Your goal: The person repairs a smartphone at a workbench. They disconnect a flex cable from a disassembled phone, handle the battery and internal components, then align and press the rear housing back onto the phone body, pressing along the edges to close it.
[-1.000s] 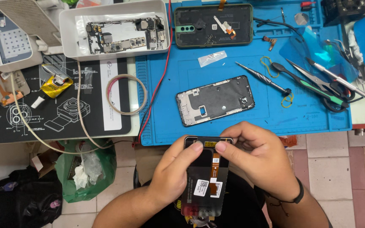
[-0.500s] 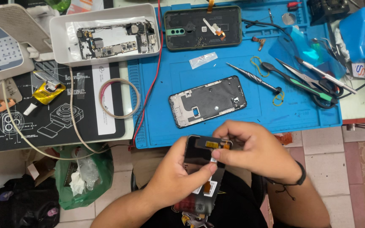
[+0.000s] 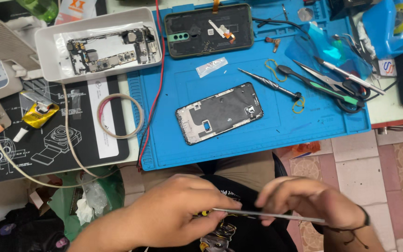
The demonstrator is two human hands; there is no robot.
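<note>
Over my lap, below the table edge, my left hand (image 3: 178, 217) and my right hand (image 3: 309, 201) both grip a thin phone screen panel (image 3: 267, 214), seen edge-on as a grey line running between them. The left fingers pinch its left end, the right hand covers its right part. On the blue work mat (image 3: 173, 140) lies a phone middle frame (image 3: 220, 113), tilted, face down. A phone back housing (image 3: 208, 30) with a green camera ring lies at the mat's far edge.
A white tray (image 3: 47, 51) with a circuit board (image 3: 110, 49) stands at the back left. A tape ring (image 3: 120, 115), a yellow glue tube (image 3: 36, 115) and a cable lie on the black mat. Screwdriver (image 3: 269, 84), tweezers and scissors (image 3: 332, 86) lie at the right. Green rubbish bag below the table.
The screen panel has been turned from facing up to edge-on and lowered. Both hands stay on it and have moved apart along its length. The view has shifted closer.
</note>
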